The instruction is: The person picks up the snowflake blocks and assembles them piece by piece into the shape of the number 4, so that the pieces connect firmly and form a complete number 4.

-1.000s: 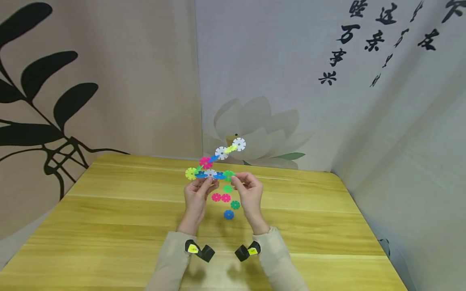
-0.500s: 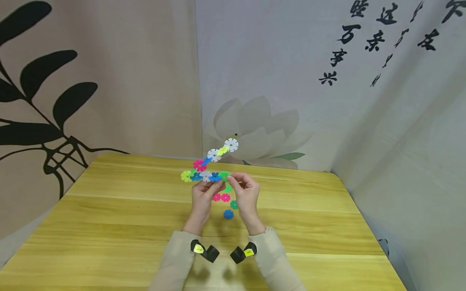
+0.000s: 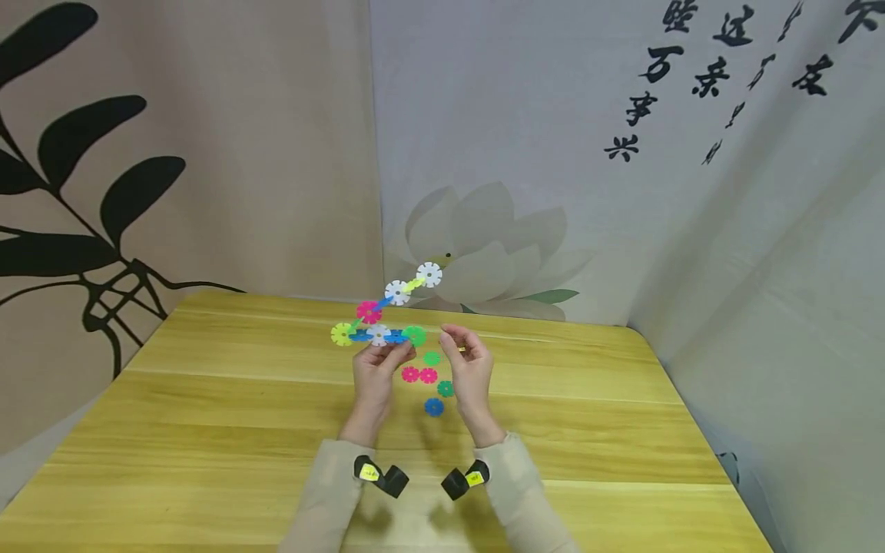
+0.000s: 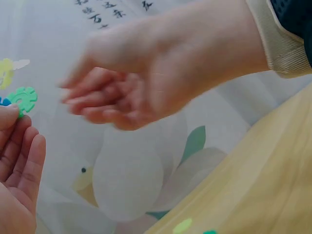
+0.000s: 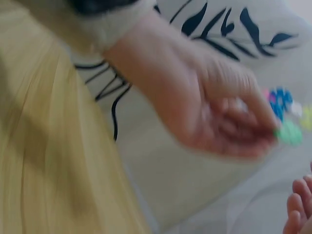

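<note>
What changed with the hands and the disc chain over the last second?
The right hand let go of the chain and drew slightly away. The left hand alone now grips the chain, which shifted left. The loose discs on the table stayed put.

We see a chain of snowflake discs [image 3: 382, 322] held above the tabletop: yellow, blue, white, blue and green discs in a level row, with a branch of pink, blue, white, yellow and white discs rising toward two o'clock.

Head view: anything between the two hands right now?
Loose discs on the table: a green disc and two pink discs, between left hand and right hand.
</note>
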The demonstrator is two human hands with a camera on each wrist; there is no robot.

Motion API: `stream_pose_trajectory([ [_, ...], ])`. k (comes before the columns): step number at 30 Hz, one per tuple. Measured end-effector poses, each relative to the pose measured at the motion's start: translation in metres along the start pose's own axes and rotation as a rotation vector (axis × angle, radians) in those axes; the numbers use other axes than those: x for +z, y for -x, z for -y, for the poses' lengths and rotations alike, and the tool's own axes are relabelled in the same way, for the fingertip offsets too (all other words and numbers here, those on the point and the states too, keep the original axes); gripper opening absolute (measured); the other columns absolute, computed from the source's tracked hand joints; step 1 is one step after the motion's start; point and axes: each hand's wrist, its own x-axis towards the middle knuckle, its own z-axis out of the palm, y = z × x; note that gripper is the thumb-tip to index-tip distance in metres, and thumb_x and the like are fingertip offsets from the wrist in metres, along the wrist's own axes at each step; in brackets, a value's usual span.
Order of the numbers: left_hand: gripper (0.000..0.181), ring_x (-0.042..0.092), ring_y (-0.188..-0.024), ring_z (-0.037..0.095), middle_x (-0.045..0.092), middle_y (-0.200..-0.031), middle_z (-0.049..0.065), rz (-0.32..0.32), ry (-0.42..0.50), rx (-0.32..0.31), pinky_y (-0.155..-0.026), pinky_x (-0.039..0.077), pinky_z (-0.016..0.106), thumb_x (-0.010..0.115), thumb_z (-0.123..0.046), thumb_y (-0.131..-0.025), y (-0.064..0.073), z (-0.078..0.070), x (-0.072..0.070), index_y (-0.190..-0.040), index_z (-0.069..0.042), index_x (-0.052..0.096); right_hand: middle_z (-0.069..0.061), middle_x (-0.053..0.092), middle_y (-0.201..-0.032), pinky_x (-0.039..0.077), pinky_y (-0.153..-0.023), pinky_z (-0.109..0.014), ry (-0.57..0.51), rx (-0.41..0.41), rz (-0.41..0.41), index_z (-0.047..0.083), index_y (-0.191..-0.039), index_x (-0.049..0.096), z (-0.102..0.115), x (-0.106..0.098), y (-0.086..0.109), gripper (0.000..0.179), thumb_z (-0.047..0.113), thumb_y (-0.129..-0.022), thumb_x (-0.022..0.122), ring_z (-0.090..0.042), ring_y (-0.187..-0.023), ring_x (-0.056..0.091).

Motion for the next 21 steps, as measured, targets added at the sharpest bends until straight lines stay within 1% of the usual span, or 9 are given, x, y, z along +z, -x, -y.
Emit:
stream_pose_trajectory([
  [1,0.028,0.066,-0.065,0.009,0.068,-0.069,-0.002,-0.009,-0.003,-0.001,-0.069,0.058,0.026,0.059,0.010,-0.084,-0.001,-0.001,-0.002,-0.074,-0.012,0.070,-0.007,0.062,-0.082,0.045,-0.063,-0.019,0.008,0.020,-0.003,-0.014,-0.099,0.062,-0.001,-0.003,-0.001,0.021,0.004,-0.089,0.062,-0.007,-0.074,0.054],
  [3,0.027,0.066,-0.065,0.010,0.068,-0.068,-0.001,-0.023,-0.008,-0.002,-0.069,0.058,0.025,0.059,0.011,-0.084,-0.002,-0.002,-0.007,-0.073,-0.011,0.070,-0.014,0.062,-0.083,0.044,-0.062,-0.018,0.052,0.044,-0.018,-0.013,-0.099,0.063,-0.013,-0.012,-0.005,0.021,0.005,-0.089,0.063,-0.008,-0.074,0.053],
  [6,0.020,0.066,-0.064,0.010,0.068,-0.068,-0.001,-0.038,-0.016,-0.005,-0.069,0.058,0.026,0.060,0.010,-0.084,-0.004,-0.005,-0.012,-0.076,-0.005,0.070,-0.022,0.063,-0.086,0.043,-0.061,-0.017,0.169,0.081,-0.032,-0.009,-0.096,0.066,-0.032,-0.024,-0.011,0.016,0.004,-0.088,0.064,-0.010,-0.074,0.053],
  [7,0.018,0.066,-0.065,0.010,0.068,-0.069,0.000,-0.040,-0.020,-0.006,-0.069,0.058,0.026,0.060,0.010,-0.084,-0.004,-0.006,-0.014,-0.076,-0.003,0.070,-0.019,0.064,-0.086,0.042,-0.060,-0.016,0.212,0.097,-0.035,-0.007,-0.095,0.067,-0.042,-0.027,-0.013,0.015,0.004,-0.087,0.065,-0.011,-0.075,0.053],
  [8,0.020,0.066,-0.065,0.010,0.068,-0.069,0.000,-0.039,-0.022,-0.005,-0.069,0.058,0.026,0.060,0.010,-0.084,-0.005,-0.007,-0.015,-0.076,-0.006,0.070,-0.016,0.066,-0.086,0.042,-0.061,-0.016,0.255,0.117,-0.038,-0.006,-0.095,0.068,-0.052,-0.030,-0.016,0.014,0.005,-0.086,0.066,-0.012,-0.075,0.054],
  [10,0.015,0.066,-0.065,0.010,0.068,-0.070,0.000,-0.038,-0.023,0.000,-0.070,0.058,0.026,0.061,0.009,-0.084,-0.006,-0.008,-0.017,-0.078,-0.001,0.070,-0.015,0.066,-0.087,0.044,-0.063,-0.019,0.338,0.172,-0.024,-0.006,-0.095,0.068,-0.060,-0.034,-0.019,0.014,0.003,-0.085,0.066,-0.017,-0.077,0.055],
  [14,0.010,0.066,-0.066,0.010,0.068,-0.070,0.000,-0.035,-0.031,0.003,-0.070,0.058,0.026,0.061,0.008,-0.084,-0.007,-0.009,-0.019,-0.080,0.003,0.069,-0.016,0.066,-0.101,0.048,-0.069,-0.027,0.486,0.294,0.052,-0.005,-0.105,0.067,-0.076,-0.042,-0.026,0.023,0.003,-0.083,0.066,-0.024,-0.087,0.056],
  [17,0.013,0.066,-0.066,0.010,0.068,-0.070,0.000,-0.035,-0.036,-0.001,-0.070,0.058,0.026,0.061,0.009,-0.084,-0.007,-0.008,-0.020,-0.079,0.000,0.069,-0.015,0.063,-0.113,0.051,-0.075,-0.034,0.579,0.339,0.103,-0.002,-0.113,0.065,-0.086,-0.048,-0.032,0.029,0.004,-0.085,0.065,-0.028,-0.096,0.056],
  [21,0.013,0.066,-0.066,0.010,0.068,-0.071,0.000,-0.040,-0.034,-0.003,-0.070,0.058,0.026,0.061,0.009,-0.084,-0.007,-0.008,-0.021,-0.078,0.000,0.069,-0.014,0.062,-0.119,0.053,-0.082,-0.041,0.655,0.366,0.149,0.000,-0.117,0.064,-0.097,-0.054,-0.039,0.031,0.007,-0.086,0.065,-0.030,-0.105,0.057],
])
